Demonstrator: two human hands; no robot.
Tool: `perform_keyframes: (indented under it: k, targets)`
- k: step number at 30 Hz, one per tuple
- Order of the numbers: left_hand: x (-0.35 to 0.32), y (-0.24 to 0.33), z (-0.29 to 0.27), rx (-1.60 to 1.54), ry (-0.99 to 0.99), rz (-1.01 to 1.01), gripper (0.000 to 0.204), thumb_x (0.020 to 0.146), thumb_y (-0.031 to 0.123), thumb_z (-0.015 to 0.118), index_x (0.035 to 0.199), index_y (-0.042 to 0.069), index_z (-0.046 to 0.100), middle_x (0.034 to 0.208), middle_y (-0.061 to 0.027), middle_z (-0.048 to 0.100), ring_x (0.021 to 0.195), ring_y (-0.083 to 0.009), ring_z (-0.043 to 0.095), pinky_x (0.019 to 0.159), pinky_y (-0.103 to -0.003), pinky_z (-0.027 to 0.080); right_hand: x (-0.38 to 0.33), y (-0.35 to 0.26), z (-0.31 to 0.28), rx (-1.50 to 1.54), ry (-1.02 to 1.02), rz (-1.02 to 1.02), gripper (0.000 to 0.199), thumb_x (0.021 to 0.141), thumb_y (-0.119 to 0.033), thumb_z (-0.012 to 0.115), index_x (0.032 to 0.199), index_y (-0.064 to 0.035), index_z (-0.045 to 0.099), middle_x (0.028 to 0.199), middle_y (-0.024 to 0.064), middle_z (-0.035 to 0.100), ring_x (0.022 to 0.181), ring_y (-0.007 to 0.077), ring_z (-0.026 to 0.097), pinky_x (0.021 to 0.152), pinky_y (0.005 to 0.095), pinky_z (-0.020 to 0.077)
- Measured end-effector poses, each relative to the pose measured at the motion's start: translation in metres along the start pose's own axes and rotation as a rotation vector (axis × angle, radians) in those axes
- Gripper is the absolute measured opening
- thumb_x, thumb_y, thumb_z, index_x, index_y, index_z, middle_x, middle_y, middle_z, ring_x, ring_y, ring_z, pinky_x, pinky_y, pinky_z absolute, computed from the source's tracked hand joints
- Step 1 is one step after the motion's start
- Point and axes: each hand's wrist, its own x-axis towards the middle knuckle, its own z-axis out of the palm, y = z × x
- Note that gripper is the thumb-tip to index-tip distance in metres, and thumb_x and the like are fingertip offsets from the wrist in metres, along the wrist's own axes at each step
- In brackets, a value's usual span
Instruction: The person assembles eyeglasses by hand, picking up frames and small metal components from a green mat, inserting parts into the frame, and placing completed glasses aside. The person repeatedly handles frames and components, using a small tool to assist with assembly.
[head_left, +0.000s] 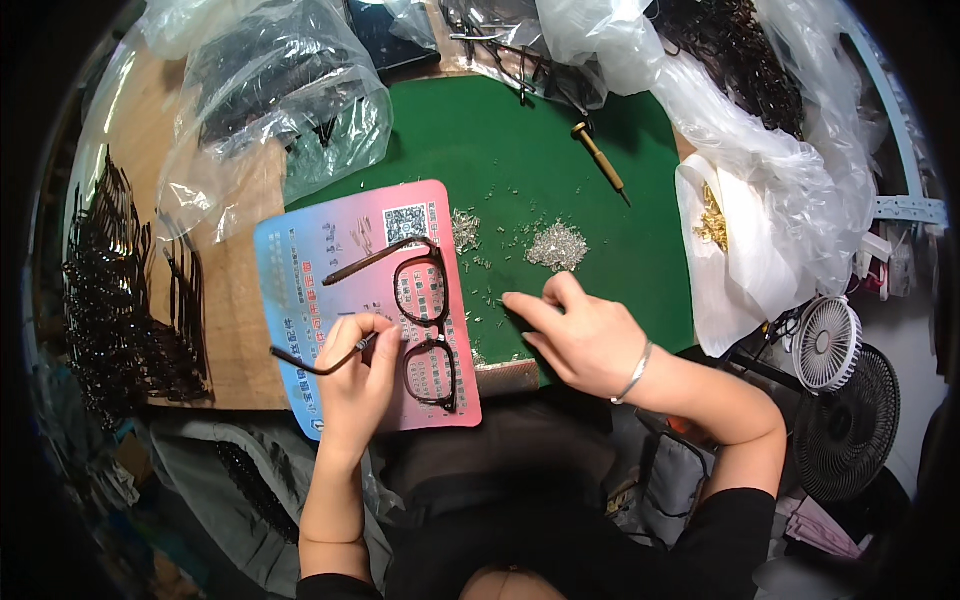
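Between the thumb and fingers of my left hand (352, 385) is a dark eyeglass temple (305, 368), its hinge end near the fingertips. Beside that hand, an eyeglass frame (440, 325) lies on a pink and blue printed mat (290, 250). One temple (375, 262) extends from the frame's far side. My right hand (590, 340) rests over the green mat (630, 140), index finger stretched toward a few scattered tiny screws (488, 298). Its thumb is apart from that finger, and nothing shows between them. Just beyond it is a heap of tiny silvery screws (557, 246).
A brass screwdriver (600, 163) lies at the far right of the green mat. Bundles of dark temples (120, 300) cover the left side. Plastic bags (290, 90) crowd the back. Gold-coloured small parts (712, 218) sit on white wrapping at right, near a white fan (826, 340).
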Motion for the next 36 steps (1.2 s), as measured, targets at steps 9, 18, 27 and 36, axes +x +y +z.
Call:
perform_keyframes:
  k: [9,18,27,36]
  targets:
    - [-0.014,-0.009,-0.007,-0.065,-0.024,0.297,0.016,0.072,-0.007,0.067,0.086,-0.001,0.063,0.091,-0.0139,0.065,0.078,-0.0243,0.063,0.07,-0.03,0.049,0.003,-0.006,0.014,-0.207,0.138,0.002,0.037,0.077,-0.011,0.062,0.113,-0.0117,0.058,0.082,0.0077,0.048,0.058,0.0187,0.057,0.045,0.0304,0.0472]
    - [-0.05,0.003,0.009,0.176,-0.173,0.651,0.015,0.068,0.009,0.07,0.082,0.005,0.068,0.093,-0.0079,0.067,0.085,-0.0222,0.065,0.077,-0.035,0.054,0.008,-0.01,0.016,-0.241,0.137,0.02,0.039,0.076,-0.012,0.063,0.115,-0.0131,0.058,0.08,0.0077,0.048,0.057,0.0185,0.056,0.045,0.0306,0.0466]
    - [-0.038,0.001,0.022,-0.002,-0.136,0.495,0.022,0.065,-0.004,0.074,0.083,-0.001,0.062,0.092,-0.0152,0.066,0.092,-0.0313,0.065,0.084,-0.038,0.052,-0.003,-0.002,0.004,0.039,0.011,0.027,0.041,0.077,-0.013,0.06,0.118,-0.0142,0.055,0.083,0.0113,0.047,0.058,0.024,0.059,0.047,0.0343,0.0493]
    - [-0.031,0.011,0.026,0.152,-0.129,0.537,0.015,0.068,0.001,0.073,0.08,-0.001,0.064,0.084,-0.013,0.067,0.084,-0.0262,0.066,0.078,-0.035,0.054,-0.013,0.001,0.013,0.035,0.056,-0.008,0.044,0.074,-0.013,0.062,0.118,-0.0145,0.055,0.088,0.0133,0.048,0.06,0.0243,0.06,0.05,0.0351,0.051]
